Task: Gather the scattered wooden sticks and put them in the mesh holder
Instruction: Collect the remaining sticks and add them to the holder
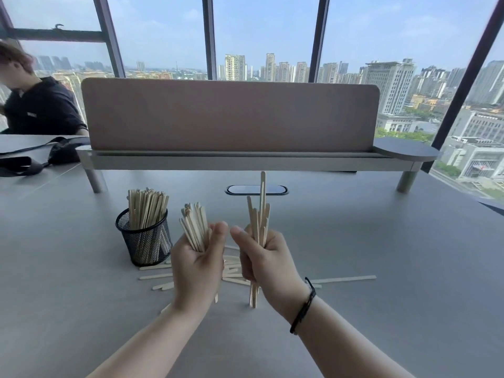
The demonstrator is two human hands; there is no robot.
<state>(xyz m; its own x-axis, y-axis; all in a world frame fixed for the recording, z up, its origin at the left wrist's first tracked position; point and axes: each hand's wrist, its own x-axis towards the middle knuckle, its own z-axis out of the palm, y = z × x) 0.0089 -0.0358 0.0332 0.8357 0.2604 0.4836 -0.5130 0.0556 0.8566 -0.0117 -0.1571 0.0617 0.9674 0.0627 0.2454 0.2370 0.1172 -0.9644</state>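
pale flat wooden sticks (155, 276) scattered on grey table (381, 255), under both raised hands; left hand (197, 264) grips one bunch, right hand (268, 261) grips another upright; black round mesh holder (144, 238), part-filled with sticks, just left of left hand.

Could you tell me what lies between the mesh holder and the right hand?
In the head view, the left hand, gripping a bundle of wooden sticks, sits between the mesh holder and the right hand.
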